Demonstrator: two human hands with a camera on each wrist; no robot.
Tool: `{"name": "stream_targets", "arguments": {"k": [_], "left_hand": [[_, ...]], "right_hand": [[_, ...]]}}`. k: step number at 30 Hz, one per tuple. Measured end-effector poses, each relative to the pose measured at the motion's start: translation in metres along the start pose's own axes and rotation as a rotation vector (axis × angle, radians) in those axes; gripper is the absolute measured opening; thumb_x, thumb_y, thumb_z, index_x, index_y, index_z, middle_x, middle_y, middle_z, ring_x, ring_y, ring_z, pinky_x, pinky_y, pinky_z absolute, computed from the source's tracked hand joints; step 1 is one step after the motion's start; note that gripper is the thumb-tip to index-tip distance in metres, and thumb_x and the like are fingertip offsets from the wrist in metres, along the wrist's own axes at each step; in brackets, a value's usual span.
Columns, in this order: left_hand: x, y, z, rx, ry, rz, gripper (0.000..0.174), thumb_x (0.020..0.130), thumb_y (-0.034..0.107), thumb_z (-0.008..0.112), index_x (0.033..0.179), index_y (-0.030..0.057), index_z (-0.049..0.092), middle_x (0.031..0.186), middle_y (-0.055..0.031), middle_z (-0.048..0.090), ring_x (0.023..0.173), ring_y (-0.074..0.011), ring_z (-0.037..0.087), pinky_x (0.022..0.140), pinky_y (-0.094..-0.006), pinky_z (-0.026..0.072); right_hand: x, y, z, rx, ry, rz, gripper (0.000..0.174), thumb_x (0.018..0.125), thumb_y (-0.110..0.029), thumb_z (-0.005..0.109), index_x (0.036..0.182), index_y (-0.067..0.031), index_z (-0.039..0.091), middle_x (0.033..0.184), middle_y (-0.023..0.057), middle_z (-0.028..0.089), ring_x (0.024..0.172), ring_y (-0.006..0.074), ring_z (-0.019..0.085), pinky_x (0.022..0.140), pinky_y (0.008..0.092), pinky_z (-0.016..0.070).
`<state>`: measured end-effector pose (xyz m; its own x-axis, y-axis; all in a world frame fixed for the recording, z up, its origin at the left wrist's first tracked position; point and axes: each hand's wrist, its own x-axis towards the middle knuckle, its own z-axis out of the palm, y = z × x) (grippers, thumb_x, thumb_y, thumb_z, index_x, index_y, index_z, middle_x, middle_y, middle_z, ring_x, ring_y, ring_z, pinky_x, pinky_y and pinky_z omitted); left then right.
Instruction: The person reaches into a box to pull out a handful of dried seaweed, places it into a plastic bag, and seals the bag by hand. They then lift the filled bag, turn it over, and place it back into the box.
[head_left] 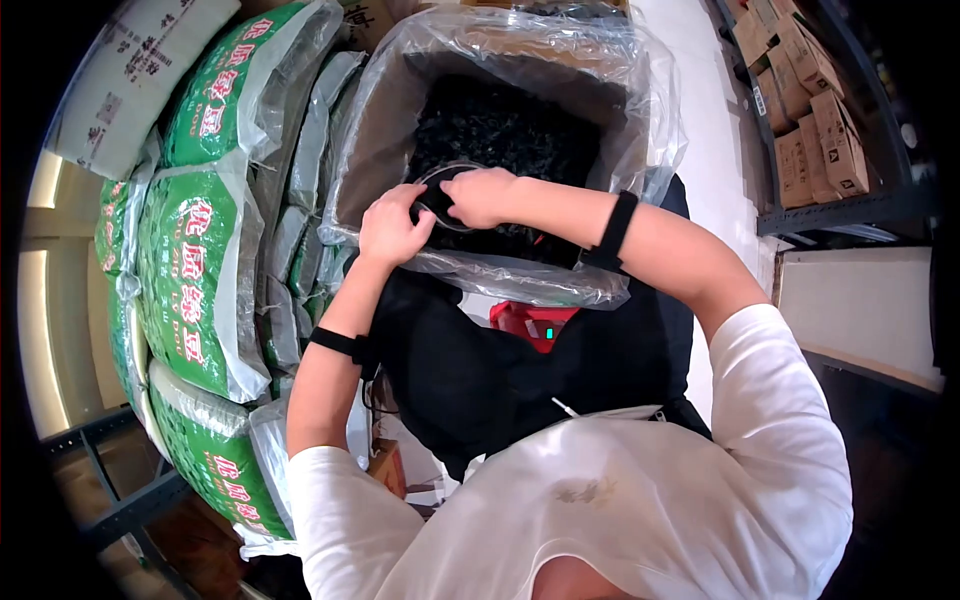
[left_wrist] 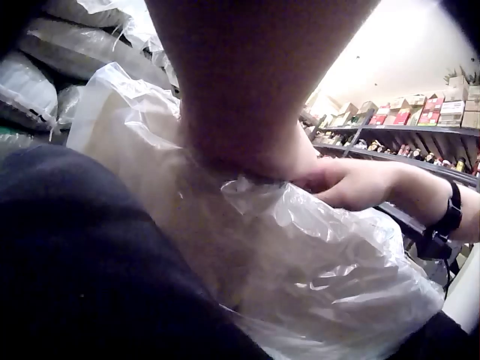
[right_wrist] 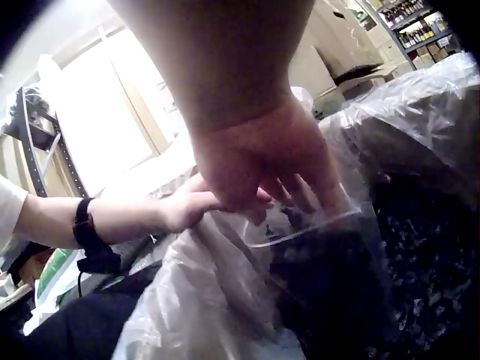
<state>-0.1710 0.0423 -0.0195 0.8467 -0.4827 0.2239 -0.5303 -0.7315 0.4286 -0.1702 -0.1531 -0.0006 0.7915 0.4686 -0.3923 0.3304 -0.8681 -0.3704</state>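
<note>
A clear plastic bag (right_wrist: 322, 259) with dark pieces showing through it is at the near left part of a lined carton (head_left: 375, 130). My left hand (head_left: 392, 226) grips the side of the bag's mouth between thumb and fingers. From the right, my right hand (head_left: 482, 197) reaches over the mouth; in the right wrist view its fingers (right_wrist: 330, 191) point down behind the bag's pale edge line. Their tips are hidden. Black, dry, flaky pieces (head_left: 510, 125) lie in the carton. In the left wrist view, crinkled plastic hides most of both hands' fingers.
Loose clear liner (head_left: 655, 110) hangs over the carton's rim. Green-printed sacks (head_left: 190, 270) are stacked along the left. Shelving with small brown boxes (head_left: 800, 110) stands at the right. A red object (head_left: 535, 325) shows between the person's legs, below the carton.
</note>
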Motion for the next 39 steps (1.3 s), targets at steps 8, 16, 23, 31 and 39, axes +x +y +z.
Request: {"name": "stream_targets", "arguments": {"k": [8,16,23,31,39], "left_hand": [[0.001,0.005,0.0,0.017,-0.054,-0.07,0.047,0.073,0.025,0.062,0.114,0.0011,0.064,0.113,-0.0179,0.066,0.106,-0.0348,0.062,0.092,-0.0431,0.0494],[0.0,0.012,-0.008,-0.039,-0.056,-0.09,0.051,0.072,0.022,0.062,0.118,0.0001,0.061,0.121,-0.0165,0.061,0.109,-0.0345,0.06,0.094,-0.0425,0.049],[0.006,0.004,-0.001,-0.013,-0.066,-0.029,0.054,0.07,0.021,0.062,0.12,0.0001,0.058,0.123,-0.0148,0.06,0.11,-0.033,0.059,0.095,-0.0409,0.0479],[0.008,0.006,-0.006,-0.092,-0.063,-0.019,0.054,0.067,0.014,0.06,0.119,-0.0013,0.059,0.12,-0.0182,0.061,0.108,-0.036,0.061,0.094,-0.0406,0.05],[0.013,0.008,-0.007,-0.081,-0.081,-0.06,0.053,0.068,0.014,0.06,0.119,0.0004,0.059,0.121,-0.0159,0.062,0.109,-0.0342,0.061,0.092,-0.0392,0.0514]], "right_hand": [[0.035,0.017,0.034,-0.202,-0.286,-0.157,0.031,0.091,-0.024,0.052,0.104,-0.0025,0.07,0.106,0.0185,0.069,0.102,0.0356,0.065,0.09,0.045,0.0498],[-0.008,0.015,-0.08,0.203,0.189,-0.226,0.023,0.084,-0.024,0.059,0.086,-0.0057,0.072,0.088,0.0188,0.07,0.083,0.0318,0.07,0.074,0.0428,0.0544],[0.091,0.184,-0.013,0.25,0.292,0.41,0.038,0.083,-0.036,0.061,0.1,-0.0027,0.069,0.103,0.0215,0.069,0.102,0.0371,0.065,0.088,0.0444,0.0517],[0.108,0.207,0.153,0.378,-0.196,0.86,0.103,0.081,-0.069,0.061,0.157,-0.0298,0.003,0.161,0.016,-0.012,0.148,0.0402,-0.006,0.114,0.0646,0.0154],[0.09,0.15,0.186,0.311,-0.154,0.781,0.102,0.076,-0.064,0.071,0.154,-0.026,0.017,0.16,0.0117,0.01,0.148,0.0379,0.003,0.111,0.0686,0.0206]]}}
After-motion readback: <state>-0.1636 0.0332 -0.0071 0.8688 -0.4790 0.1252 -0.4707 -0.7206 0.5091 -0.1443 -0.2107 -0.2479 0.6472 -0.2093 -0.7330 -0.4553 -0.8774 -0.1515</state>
